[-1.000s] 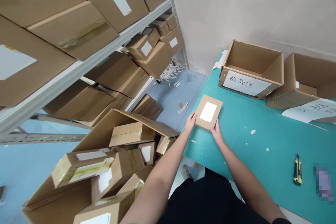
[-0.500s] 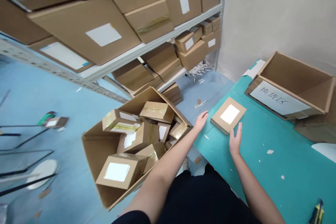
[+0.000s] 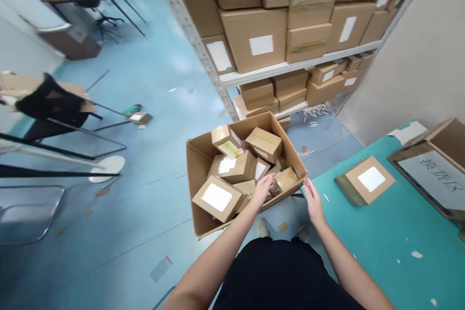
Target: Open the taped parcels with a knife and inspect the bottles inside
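So your left hand (image 3: 266,189) is hanging loosely open, released, over the open carton (image 3: 198,174) of parcels, right beside a small taped cardboard parcel (image 3: 286,180), though I honestly can't tell if your fingertips are touching it. Your right hand (image 3: 314,201) is also staying out of any grip, fingers spread just off the carton's near right corner, next to the green tabletop (image 3: 370,237). Meanwhile a flat white-labelled box (image 3: 365,181) is lying on that tabletop, just beside the cardboard bin with the handwritten sign (image 3: 432,169).
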Demonstrator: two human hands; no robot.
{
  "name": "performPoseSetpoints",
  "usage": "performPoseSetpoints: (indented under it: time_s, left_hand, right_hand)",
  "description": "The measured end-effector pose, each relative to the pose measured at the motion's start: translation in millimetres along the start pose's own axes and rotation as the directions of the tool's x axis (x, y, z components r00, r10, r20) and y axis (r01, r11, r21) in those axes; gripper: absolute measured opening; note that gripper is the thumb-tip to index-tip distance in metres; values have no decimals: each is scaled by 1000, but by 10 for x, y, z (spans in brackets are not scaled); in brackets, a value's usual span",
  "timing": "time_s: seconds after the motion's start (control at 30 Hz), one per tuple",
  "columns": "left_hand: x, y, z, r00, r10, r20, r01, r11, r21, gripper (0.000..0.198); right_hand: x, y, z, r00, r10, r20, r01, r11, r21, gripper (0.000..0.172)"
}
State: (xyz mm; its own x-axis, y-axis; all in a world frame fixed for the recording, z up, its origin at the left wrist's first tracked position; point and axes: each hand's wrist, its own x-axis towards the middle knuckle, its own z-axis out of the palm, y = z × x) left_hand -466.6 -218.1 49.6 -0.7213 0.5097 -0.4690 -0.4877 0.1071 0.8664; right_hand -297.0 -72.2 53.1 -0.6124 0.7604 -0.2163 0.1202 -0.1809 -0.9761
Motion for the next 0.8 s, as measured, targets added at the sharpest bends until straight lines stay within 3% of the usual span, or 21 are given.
performPoseSetpoints:
  time_s: [0.17, 0.33, 0.43, 0.6, 0.7, 0.8]
  left_hand:
    - [-246, 88, -794, 996, 10, -88, -15, 998, -58, 54]
    - [-376, 105, -1256, 985, 14, -174, -31, 995, -93, 50]
    - [-382, 93, -1387, 980, 19, -200, -42, 993, -114, 48]
    - [-245, 60, -1460, 969, 35, -244, -69, 989, -131, 48]
    - [-5, 40, -1468, 963, 60, -264, -91, 990, -106, 48]
    - [385, 42, -1449, 960, 50, -277, -80, 992, -99, 45]
  right_hand:
    - [-99, 132, 673, 989, 101, 107, -110, 991, 81, 62]
    - [-75, 201, 1105, 974, 171, 149, -191, 973, 129, 63]
    - [-27, 220, 1218, 973, 179, 144, -198, 971, 134, 61]
    - [201, 322, 1224, 970, 220, 104, -232, 964, 130, 63]
    - [450, 436, 1223, 964, 258, 69, -264, 958, 116, 64]
    - [752, 579, 1261, 955, 294, 27, -295, 950, 99, 66]
